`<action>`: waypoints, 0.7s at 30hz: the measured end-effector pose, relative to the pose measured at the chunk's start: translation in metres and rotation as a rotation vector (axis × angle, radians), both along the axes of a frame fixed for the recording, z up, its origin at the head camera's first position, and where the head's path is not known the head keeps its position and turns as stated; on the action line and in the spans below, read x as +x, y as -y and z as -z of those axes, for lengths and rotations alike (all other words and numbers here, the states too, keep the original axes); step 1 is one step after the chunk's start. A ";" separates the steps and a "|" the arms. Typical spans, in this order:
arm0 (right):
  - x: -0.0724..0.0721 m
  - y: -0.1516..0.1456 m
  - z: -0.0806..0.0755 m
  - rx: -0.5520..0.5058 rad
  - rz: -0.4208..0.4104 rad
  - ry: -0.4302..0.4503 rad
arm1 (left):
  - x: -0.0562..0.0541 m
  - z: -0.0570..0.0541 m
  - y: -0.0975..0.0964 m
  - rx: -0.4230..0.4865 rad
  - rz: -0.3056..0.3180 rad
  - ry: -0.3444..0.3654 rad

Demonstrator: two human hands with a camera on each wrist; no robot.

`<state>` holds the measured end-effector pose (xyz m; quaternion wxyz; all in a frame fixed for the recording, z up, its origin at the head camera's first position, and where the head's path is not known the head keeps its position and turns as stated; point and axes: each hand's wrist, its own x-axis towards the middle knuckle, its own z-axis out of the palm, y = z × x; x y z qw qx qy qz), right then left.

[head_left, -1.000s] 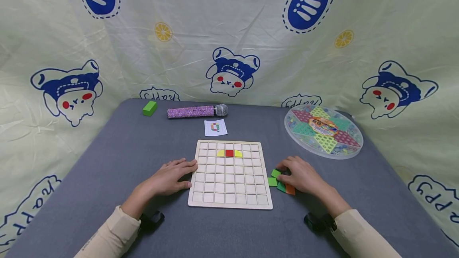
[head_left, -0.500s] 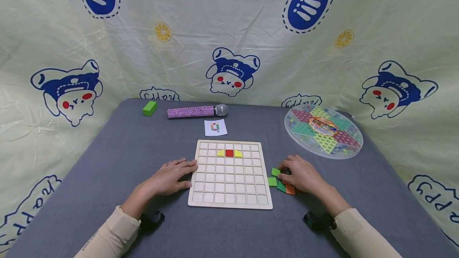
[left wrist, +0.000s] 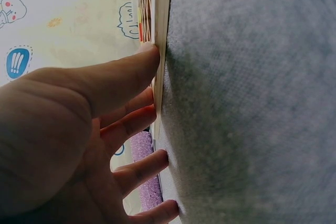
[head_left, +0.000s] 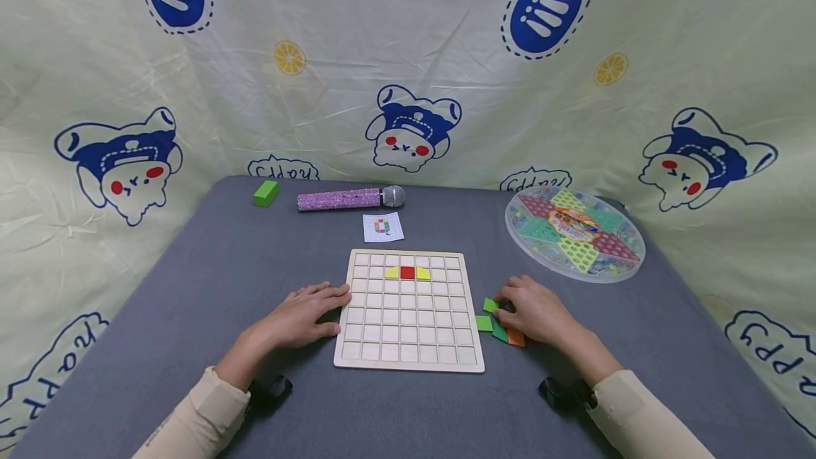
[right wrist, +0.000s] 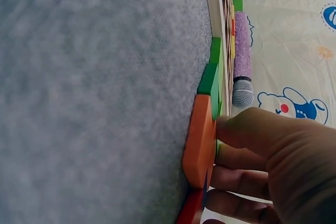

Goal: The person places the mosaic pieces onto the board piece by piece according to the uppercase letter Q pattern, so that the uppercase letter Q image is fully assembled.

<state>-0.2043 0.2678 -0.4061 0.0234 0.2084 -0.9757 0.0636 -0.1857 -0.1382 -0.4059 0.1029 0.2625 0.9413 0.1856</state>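
Observation:
My left hand [head_left: 307,317] rests at the left side of a wooden grid board [head_left: 382,364], fingers spread. In the left wrist view, the thumb and two fingertips touch the board's edge [left wrist: 160,61]. Three set pieces sit in an upper row: a red square [head_left: 407,273] between two yellow pieces [head_left: 392,273]. At the board's right, my right hand [head_left: 534,309] reaches over a small heap of tiles, thumb and fingertips touching them. Light green tiles [head_left: 484,324], a dark green tile [right wrist: 209,85], an orange tile [right wrist: 197,140] and a red piece [right wrist: 191,208] show; the hand partly hides the heap.
Behind the board lies a card [head_left: 384,227] with a small coloured pattern. Farther back are a purple glittery microphone [head_left: 341,199] and a green block [head_left: 266,193]. A round Chinese checkers set [head_left: 574,236] lies at the back right. A printed cloth [head_left: 319,112] hangs behind the table.
My right hand shifts slightly among the tiles, and the upper light green tile is nudged a little away from me. My left hand and the board keep their places.

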 end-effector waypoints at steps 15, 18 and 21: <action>0.000 -0.004 0.004 -0.006 -0.054 -0.050 | 0.000 -0.002 -0.001 -0.007 -0.018 0.025; 0.000 -0.002 0.003 -0.014 -0.053 -0.061 | 0.000 -0.002 -0.001 -0.010 -0.017 0.025; 0.000 0.003 0.000 -0.022 -0.056 -0.078 | 0.000 -0.002 -0.001 -0.012 -0.015 0.024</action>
